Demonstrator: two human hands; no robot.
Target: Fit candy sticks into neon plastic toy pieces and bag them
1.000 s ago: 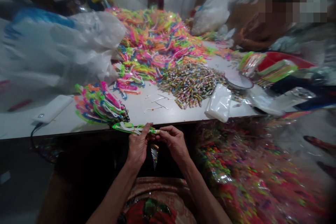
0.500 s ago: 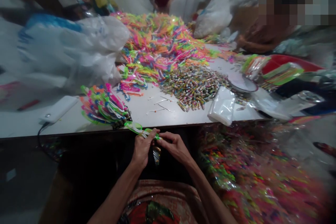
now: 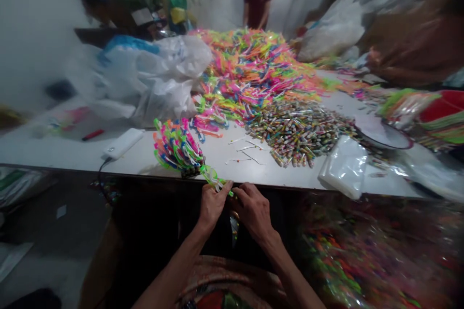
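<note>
My left hand (image 3: 213, 205) is closed around a bright green and white plastic piece (image 3: 213, 178), whose looped end points up and left toward the table edge. My right hand (image 3: 253, 206) meets it at the lower end, with fingers curled and pressed together; what lies between those fingertips is hidden. Just beyond my left hand, a fanned bunch of pink, green, blue and white plastic pieces (image 3: 177, 145) sits at the table's front edge in a dark holder (image 3: 191, 171). Below my hands hangs a shiny, narrow strip (image 3: 235, 229), partly covered by my fingers.
On the white table (image 3: 217, 154) lie a heap of colourful plastic pieces (image 3: 253, 67), a pile of small patterned tubes (image 3: 297, 130), thin white strings (image 3: 248, 149), clear bags (image 3: 344, 166), a white power bank (image 3: 123, 144) and large plastic sacks (image 3: 155, 77). Two people are across and right.
The view has swung left and up, so the table sits farther right in the picture. My right fingers have curled in closer; my left hand keeps its hold on the green and white piece.
</note>
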